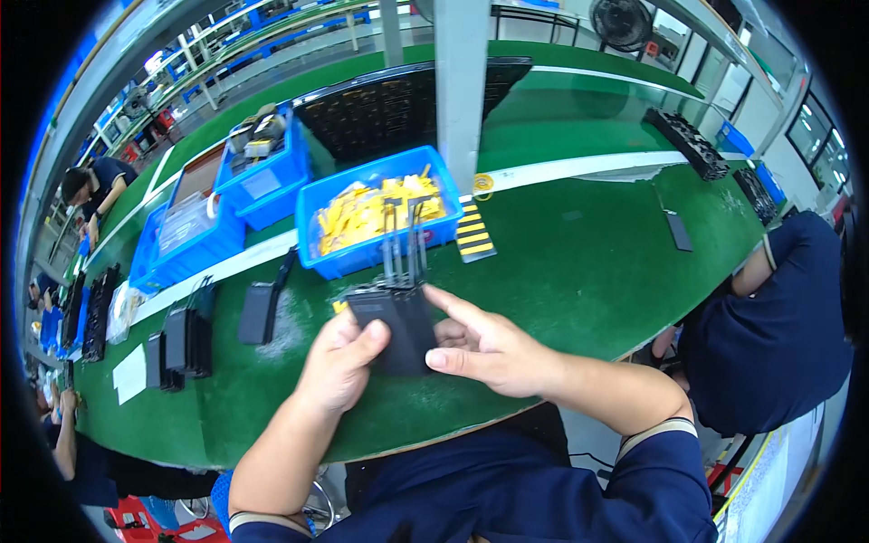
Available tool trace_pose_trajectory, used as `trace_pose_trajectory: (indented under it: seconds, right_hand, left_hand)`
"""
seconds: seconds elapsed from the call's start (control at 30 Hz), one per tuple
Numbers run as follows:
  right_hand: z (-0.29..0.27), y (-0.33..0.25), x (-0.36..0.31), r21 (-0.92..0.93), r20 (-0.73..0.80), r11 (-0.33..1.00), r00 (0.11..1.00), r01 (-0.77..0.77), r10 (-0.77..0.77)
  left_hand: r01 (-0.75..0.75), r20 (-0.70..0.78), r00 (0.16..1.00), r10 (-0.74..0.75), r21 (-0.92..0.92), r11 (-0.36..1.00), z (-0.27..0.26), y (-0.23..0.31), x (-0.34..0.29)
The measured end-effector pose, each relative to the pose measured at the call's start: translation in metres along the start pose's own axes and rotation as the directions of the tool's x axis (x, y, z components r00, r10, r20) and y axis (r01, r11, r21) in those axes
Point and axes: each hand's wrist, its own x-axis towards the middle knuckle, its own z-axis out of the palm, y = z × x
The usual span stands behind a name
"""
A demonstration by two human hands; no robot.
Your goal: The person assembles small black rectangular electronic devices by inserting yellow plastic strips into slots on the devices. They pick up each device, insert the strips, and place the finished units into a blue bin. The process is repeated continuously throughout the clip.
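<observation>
Both my hands hold black flat rectangular blocks [405,337] upright over the green table; several thin dark leads rise from their top. They look like a small stack, though I cannot tell how many. My left hand [342,360] is closed on the left side, thumb across the front face. From the right, my right hand [502,355] grips the edge between thumb and fingers. A bit of yellow [341,307] shows beside my left hand. Just beyond stands a blue bin [362,261] full of yellow strip-like pieces [380,213].
To the left lie a similar black block [259,314], a cluster of them [187,341] and white paper [129,373]. More blue bins [190,253] stand farther back. A grey post [461,100] rises behind the yellow pieces. A co-worker [765,326] sits at right, near another block [677,232].
</observation>
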Motion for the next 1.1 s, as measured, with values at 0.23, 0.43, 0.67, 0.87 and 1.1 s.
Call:
trace_pose_trajectory:
  seconds: [0.23, 0.43, 0.67, 0.87, 1.1]
  right_hand:
    - [-0.209, -0.025, -0.021, -0.569, -0.539, 0.82, 0.78, -0.061, -0.317]
    - [-0.412, -0.032, -0.107, -0.527, -0.825, 0.449, 0.305, -0.722, -0.476]
    - [-0.518, -0.038, -0.151, -0.21, -0.865, 0.092, 0.141, -0.973, -0.481]
    - [-0.588, -0.04, -0.159, -0.15, -0.833, -0.03, 0.143, -0.988, -0.535]
    - [-0.653, -0.035, -0.166, -0.122, -0.845, -0.178, 0.197, -0.976, -0.498]
  left_hand:
    - [0.198, 0.061, 0.948, -0.312, 0.653, 0.731, -0.032, 0.022, -0.008]
    - [-0.082, 0.211, 0.886, -0.413, 0.948, 0.308, -0.009, 0.031, 0.009]
    - [-0.041, 0.069, 0.948, -0.312, 0.994, 0.097, 0.016, 0.04, 0.004]
    - [0.078, -0.082, 0.941, -0.327, 0.997, -0.026, 0.052, 0.041, 0.018]
    - [0.119, -0.137, 0.956, -0.258, 0.989, -0.086, 0.061, 0.028, 0.02]
